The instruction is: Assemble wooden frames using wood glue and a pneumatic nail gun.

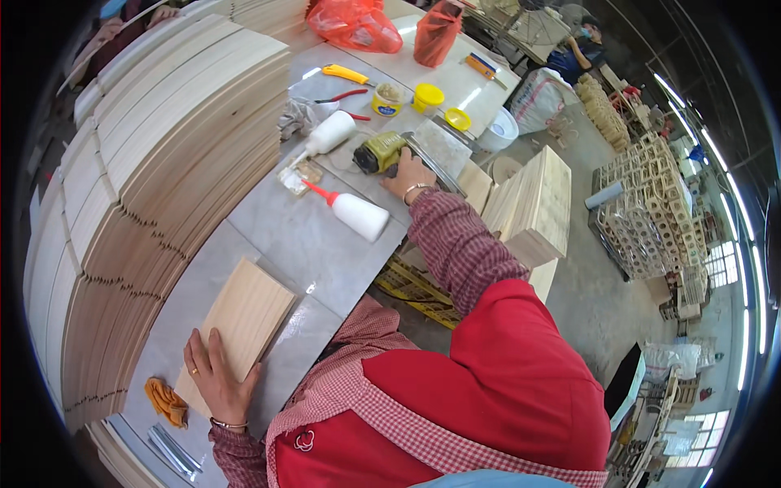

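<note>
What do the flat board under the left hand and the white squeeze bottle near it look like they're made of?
The board looks like pale unfinished wood: straight grain, matte surface. The squeeze bottle looks like soft white plastic with a red nozzle, slightly glossy.

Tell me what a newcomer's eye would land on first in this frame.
First, the tall stack of pale boards filling the left side of the grey table. Then the person's hands: the left hand lies flat on a single wooden board near the table's front edge, while the right hand reaches out to a green power tool beside two white glue bottles.
</note>
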`<move>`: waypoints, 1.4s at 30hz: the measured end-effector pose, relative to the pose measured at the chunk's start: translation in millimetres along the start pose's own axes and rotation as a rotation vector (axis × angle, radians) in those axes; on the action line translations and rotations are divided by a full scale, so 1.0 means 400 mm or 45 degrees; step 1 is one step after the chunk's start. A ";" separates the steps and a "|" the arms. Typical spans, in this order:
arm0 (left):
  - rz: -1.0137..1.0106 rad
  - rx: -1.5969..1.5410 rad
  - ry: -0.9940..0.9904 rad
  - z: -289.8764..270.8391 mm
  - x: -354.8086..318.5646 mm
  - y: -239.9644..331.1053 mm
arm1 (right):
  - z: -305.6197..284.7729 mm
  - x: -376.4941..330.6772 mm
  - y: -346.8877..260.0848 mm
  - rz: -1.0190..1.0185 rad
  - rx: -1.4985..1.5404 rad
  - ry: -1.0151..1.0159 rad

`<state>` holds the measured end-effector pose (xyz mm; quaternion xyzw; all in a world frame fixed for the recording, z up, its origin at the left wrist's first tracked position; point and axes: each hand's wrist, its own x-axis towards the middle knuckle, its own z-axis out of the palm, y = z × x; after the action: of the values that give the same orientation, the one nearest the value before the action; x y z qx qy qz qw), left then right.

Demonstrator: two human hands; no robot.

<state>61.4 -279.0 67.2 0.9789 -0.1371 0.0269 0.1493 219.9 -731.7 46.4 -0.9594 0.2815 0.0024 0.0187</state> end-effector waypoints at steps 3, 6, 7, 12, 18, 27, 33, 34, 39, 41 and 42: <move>-0.052 -0.140 0.276 -0.043 -0.010 -0.039 | -0.024 -0.008 -0.052 -0.352 0.043 0.424; -0.258 -0.693 0.535 -0.090 -0.013 -0.074 | -0.139 -0.110 -0.187 -0.667 0.614 -0.104; -0.282 -1.093 0.610 -0.096 0.005 -0.080 | -0.160 -0.161 -0.233 -0.791 0.613 -0.198; -0.230 -2.708 1.020 -0.123 -0.107 -0.075 | -0.145 -0.485 -0.491 -1.425 1.397 -1.304; -0.673 -1.268 1.804 -0.169 -0.281 0.023 | -0.170 -0.710 -0.545 -1.473 1.226 -1.699; -0.958 0.675 0.873 0.006 -0.596 0.192 | -0.148 -1.071 -0.578 -2.335 1.035 -1.497; -1.328 0.605 0.637 0.175 -0.857 0.113 | -0.116 -1.093 -0.574 -2.833 0.690 -1.223; -1.402 0.594 0.537 0.209 -0.886 0.089 | -0.113 -1.085 -0.567 -2.765 0.616 -1.330; -1.394 0.636 0.529 0.362 -0.970 -0.091 | -0.071 -1.045 -0.526 -2.558 0.360 -1.449; -1.451 0.565 0.480 0.429 -1.012 -0.140 | -0.064 -1.039 -0.522 -2.522 0.323 -1.464; -1.518 0.499 0.434 0.466 -1.036 -0.153 | -0.062 -1.033 -0.520 -2.500 0.283 -1.480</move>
<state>-317.6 -170.7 -166.8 0.8782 0.4628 0.1187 -0.0233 -15.7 -334.5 84.4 -0.6120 -0.6412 0.4049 0.2245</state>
